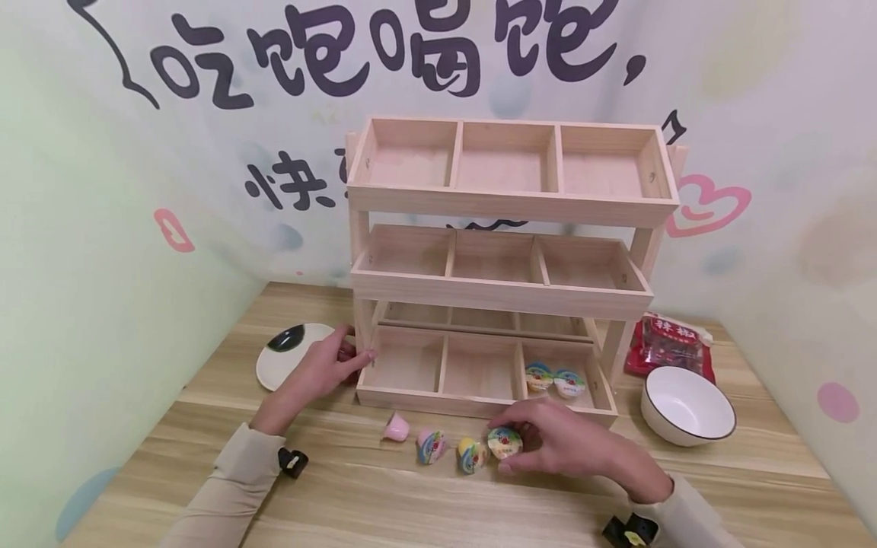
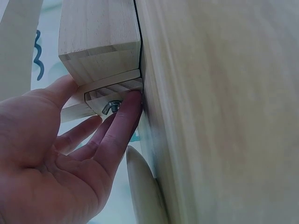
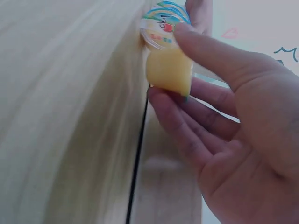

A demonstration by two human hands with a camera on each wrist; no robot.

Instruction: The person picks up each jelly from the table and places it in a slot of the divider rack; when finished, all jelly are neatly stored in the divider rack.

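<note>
A small jelly cup [image 1: 505,443] with a printed lid stands on the table, and my right hand [image 1: 565,441] pinches it between thumb and fingers. Its pale yellow body [image 3: 169,71] shows in the right wrist view. To its left lie a yellow jelly cup [image 1: 470,457], a pink one with its lid showing [image 1: 431,447] and another pink one [image 1: 396,428]. My left hand [image 1: 325,369] grips the left end of the wooden rack's bottom tray [image 1: 411,397], fingers by a wing nut [image 2: 112,107]. Two jelly cups [image 1: 553,380] sit in that tray's right compartment.
The rack's upper tray [image 1: 510,199] and middle tray [image 1: 500,293] rise above. A white plate with a dark patch [image 1: 274,369] lies behind my left hand. On the right stand a white bowl [image 1: 688,407] and a red packet [image 1: 671,346].
</note>
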